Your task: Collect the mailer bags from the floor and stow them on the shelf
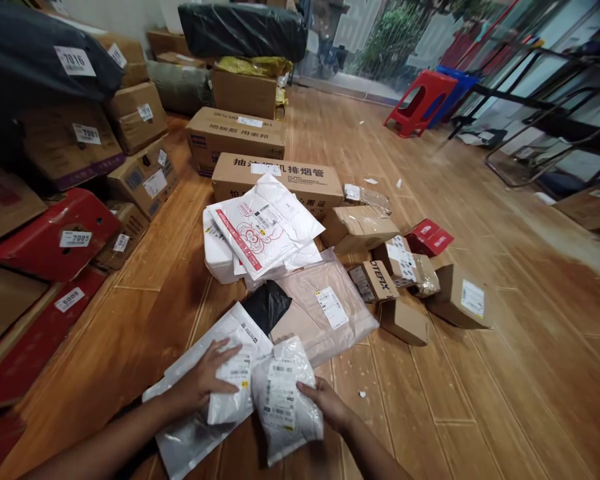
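My left hand [205,380] lies flat on a white mailer bag [233,390] with a shipping label, fingers spread over it. My right hand [325,400] grips the right edge of a small clear-white plastic parcel [285,400] with a barcode label. Both parcels rest on the wooden floor [480,373], on top of a larger white bag [185,440]. Just beyond them lie a black bag [267,305] and a beige flat package [325,310].
A pile of white mailers [260,233] and several small cardboard boxes [460,297] lie ahead. Long cartons [280,177] stand behind them. Numbered boxes are stacked along the left [75,143]. A red stool [420,100] and metal frames [540,120] are at the far right.
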Demonstrator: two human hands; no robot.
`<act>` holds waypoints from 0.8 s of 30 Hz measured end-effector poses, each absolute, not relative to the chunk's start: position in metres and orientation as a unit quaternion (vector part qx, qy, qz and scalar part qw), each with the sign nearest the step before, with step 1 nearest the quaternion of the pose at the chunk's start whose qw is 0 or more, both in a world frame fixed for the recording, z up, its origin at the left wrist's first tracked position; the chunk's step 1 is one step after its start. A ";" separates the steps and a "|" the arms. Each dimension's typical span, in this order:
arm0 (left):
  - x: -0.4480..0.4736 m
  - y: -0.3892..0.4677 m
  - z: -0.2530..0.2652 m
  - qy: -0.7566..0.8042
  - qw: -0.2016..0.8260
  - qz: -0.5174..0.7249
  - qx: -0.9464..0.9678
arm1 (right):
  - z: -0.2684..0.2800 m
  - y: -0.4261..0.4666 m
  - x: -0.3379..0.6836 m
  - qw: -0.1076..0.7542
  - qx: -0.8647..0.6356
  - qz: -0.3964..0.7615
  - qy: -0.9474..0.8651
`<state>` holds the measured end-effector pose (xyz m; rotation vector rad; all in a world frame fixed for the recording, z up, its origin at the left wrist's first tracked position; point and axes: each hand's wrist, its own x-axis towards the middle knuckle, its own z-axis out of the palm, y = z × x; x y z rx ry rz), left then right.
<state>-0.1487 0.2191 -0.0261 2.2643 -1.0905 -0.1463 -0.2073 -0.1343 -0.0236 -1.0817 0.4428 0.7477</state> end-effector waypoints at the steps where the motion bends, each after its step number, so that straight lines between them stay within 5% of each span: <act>1: -0.159 0.210 -0.037 -0.425 0.290 -0.040 0.856 | -0.027 -0.125 -0.208 0.772 -0.499 0.335 0.209; 8: -0.178 0.198 -0.071 -0.333 0.335 -0.080 0.878 | -0.030 -0.113 -0.222 0.758 -0.512 0.339 0.219; 18: -0.143 0.255 0.024 -0.433 0.253 -0.401 0.767 | -0.003 -0.161 -0.203 0.642 -0.601 0.435 0.191; 24: -0.190 0.246 -0.007 -0.216 0.285 -0.229 0.905 | 0.005 -0.155 -0.185 0.595 -0.609 0.508 0.134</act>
